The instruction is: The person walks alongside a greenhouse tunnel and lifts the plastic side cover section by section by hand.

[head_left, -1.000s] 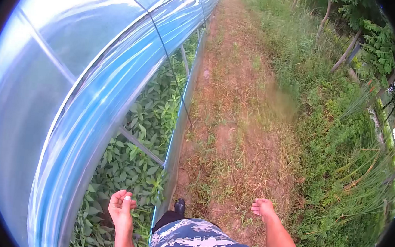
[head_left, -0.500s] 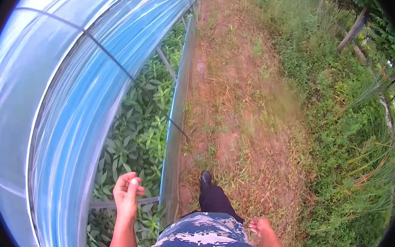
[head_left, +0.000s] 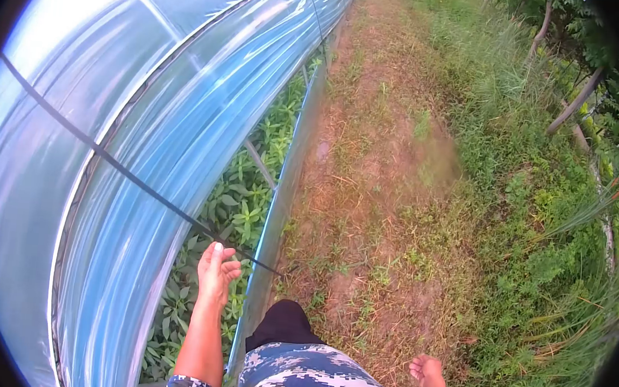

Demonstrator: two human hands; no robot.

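Observation:
My left hand (head_left: 217, 272) is raised in front of the greenhouse's open side, its fingers half curled and apart, holding nothing visible. Its thumb tip is just below a dark strap (head_left: 155, 194) that slants down across the plastic film; whether they touch I cannot tell. Behind that hand, leafy green plants (head_left: 232, 203) fill the gap under the gathered blue film (head_left: 142, 242). My right hand (head_left: 425, 368) hangs low beside my body over the dirt path, its fingers loosely closed with nothing seen in them.
A dirt path (head_left: 356, 197) with dry grass and weeds runs ahead along the greenhouse. A low film skirt with a blue edge (head_left: 273, 216) borders it on the left. Thick weeds (head_left: 528, 283) and leaning tree trunks (head_left: 577, 104) line the right.
I have moved forward along the path and the view has turned slightly. My left hand has risen closer to the strap. My right hand has shifted a little right and down.

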